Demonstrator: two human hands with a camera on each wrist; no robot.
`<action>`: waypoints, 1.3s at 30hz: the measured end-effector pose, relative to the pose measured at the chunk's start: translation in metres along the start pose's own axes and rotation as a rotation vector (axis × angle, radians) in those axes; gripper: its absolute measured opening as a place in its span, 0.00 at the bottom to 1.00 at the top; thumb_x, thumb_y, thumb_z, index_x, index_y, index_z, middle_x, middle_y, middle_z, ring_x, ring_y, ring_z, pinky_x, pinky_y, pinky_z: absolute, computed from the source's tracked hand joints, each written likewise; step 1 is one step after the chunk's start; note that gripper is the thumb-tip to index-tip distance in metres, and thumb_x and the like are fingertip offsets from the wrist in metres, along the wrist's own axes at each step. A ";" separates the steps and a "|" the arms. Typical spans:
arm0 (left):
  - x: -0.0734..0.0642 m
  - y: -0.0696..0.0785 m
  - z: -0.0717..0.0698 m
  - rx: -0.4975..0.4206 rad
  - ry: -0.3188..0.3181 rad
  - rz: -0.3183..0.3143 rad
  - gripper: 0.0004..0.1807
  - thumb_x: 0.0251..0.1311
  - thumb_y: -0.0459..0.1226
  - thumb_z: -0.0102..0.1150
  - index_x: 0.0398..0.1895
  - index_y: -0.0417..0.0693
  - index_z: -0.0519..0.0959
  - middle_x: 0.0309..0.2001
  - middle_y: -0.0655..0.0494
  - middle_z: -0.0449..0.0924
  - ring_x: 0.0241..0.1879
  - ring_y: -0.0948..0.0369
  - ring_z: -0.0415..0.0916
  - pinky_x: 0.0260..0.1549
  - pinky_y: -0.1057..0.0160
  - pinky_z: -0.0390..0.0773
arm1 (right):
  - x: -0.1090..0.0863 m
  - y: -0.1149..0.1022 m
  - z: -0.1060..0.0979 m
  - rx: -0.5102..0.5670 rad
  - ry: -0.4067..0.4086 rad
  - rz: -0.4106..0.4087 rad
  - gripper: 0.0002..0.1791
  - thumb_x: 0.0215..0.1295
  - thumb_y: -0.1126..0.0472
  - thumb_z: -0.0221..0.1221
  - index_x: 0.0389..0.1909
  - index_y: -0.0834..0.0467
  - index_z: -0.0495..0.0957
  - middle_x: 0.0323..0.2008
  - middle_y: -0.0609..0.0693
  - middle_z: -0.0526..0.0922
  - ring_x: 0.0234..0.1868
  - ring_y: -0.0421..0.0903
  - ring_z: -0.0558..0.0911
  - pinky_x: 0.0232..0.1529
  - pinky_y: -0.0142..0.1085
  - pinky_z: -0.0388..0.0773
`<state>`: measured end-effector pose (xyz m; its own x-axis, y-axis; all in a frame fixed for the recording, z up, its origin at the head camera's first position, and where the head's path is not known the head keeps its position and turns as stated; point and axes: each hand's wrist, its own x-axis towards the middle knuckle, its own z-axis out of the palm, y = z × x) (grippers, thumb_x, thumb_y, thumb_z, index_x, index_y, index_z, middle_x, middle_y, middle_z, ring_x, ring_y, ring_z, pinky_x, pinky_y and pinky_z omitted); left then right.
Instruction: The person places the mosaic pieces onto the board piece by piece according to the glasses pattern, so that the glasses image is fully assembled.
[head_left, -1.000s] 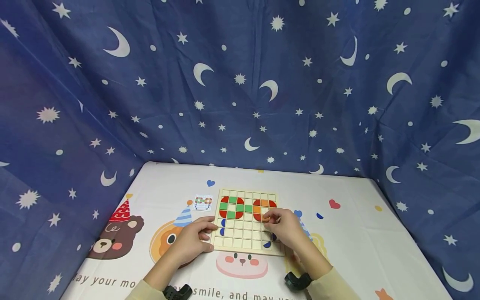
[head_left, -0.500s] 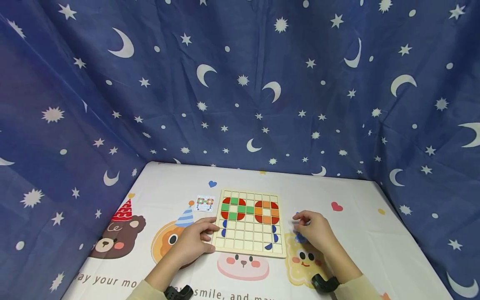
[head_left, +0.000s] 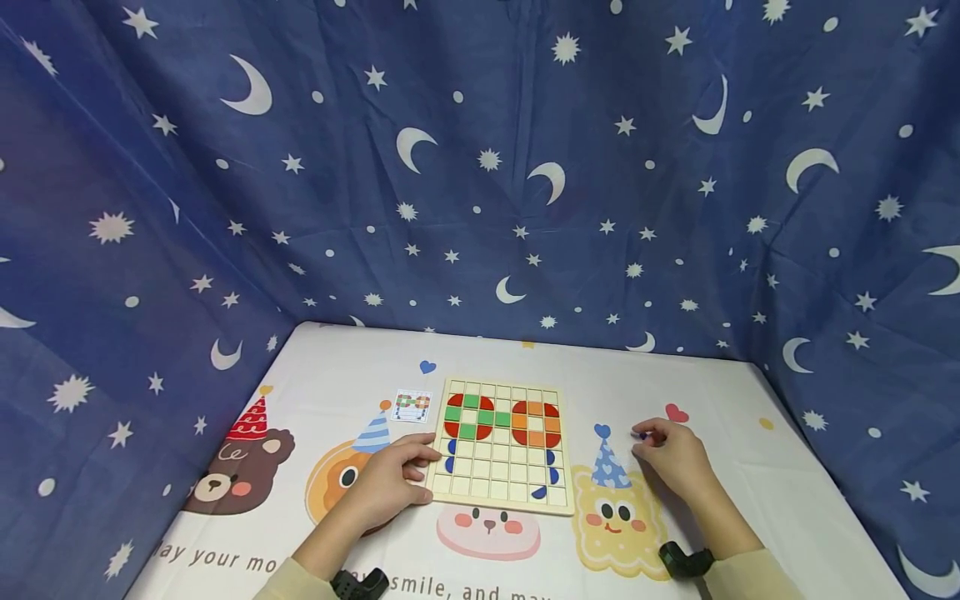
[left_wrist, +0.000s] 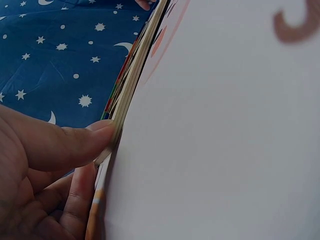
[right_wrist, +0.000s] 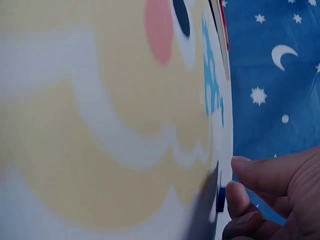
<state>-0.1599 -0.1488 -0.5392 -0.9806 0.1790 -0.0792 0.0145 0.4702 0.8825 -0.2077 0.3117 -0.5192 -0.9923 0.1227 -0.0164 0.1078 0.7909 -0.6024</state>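
A square wooden grid board (head_left: 510, 505) lies on the table. Red and green pieces form a ring at its upper left, red and orange pieces (head_left: 536, 408) another at upper right. Blue half-round pieces (head_left: 553, 475) sit lower down both sides; one near the bottom right lies tilted across its cell. My left hand (head_left: 393, 479) rests against the board's left edge, thumb by the near corner. Right of the board, my right hand (head_left: 675, 454) reaches to a blue piece (right_wrist: 221, 200) on the table, its thumb and index finger slightly apart beside it.
A small pattern card (head_left: 412, 406) lies at the board's far left, showing a similar design. The white tablecloth (head_left: 300, 367) carries printed cartoon animals and lettering. A blue star-and-moon curtain (head_left: 450, 208) stands behind and at both sides.
My right hand has put down an orange piece in the upper-right ring, then moved right across the table to the blue piece. My left hand stays at the board's edge.
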 end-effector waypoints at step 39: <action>-0.001 0.004 0.000 -0.007 0.004 -0.013 0.29 0.44 0.21 0.78 0.52 0.52 0.89 0.76 0.57 0.75 0.44 0.61 0.78 0.42 0.71 0.81 | -0.026 -0.064 0.032 0.026 -0.096 -0.004 0.07 0.65 0.65 0.72 0.42 0.56 0.85 0.29 0.49 0.77 0.34 0.46 0.76 0.28 0.31 0.74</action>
<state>-0.1590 -0.1471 -0.5360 -0.9815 0.1697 -0.0887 0.0006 0.4660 0.8848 -0.1913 0.2387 -0.5053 -0.9941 0.0611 -0.0894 0.1036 0.7751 -0.6233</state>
